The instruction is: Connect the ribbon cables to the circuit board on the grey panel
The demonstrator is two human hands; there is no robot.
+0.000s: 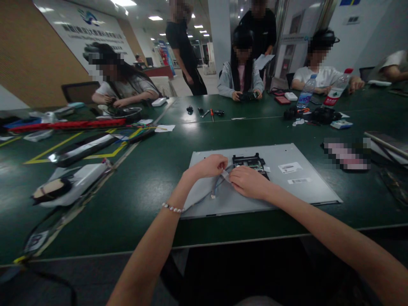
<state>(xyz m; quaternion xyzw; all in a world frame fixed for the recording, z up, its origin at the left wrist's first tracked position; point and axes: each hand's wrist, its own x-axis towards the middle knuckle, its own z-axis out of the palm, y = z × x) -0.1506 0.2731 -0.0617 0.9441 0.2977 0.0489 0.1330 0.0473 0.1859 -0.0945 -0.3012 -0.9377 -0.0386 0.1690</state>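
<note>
A grey metal panel (296, 187) lies flat on the dark green table (153, 178) in front of me, with a black circuit board (250, 161) set into its middle. My left hand (208, 166) and my right hand (250, 182) meet over the panel, both closed in a pinch on a thin grey cable bundle (218, 185) with a white tape tab between the fingers. The cable trails down towards the panel's near edge and ends in a small connector. A bead bracelet circles my left wrist.
Screwdrivers and small black parts (207, 112) lie mid-table. Water bottles (306, 91) and black gear (321, 114) stand far right. Long black and white parts (86, 148) and a red strip (70, 124) lie at left. Several people sit or stand across the table.
</note>
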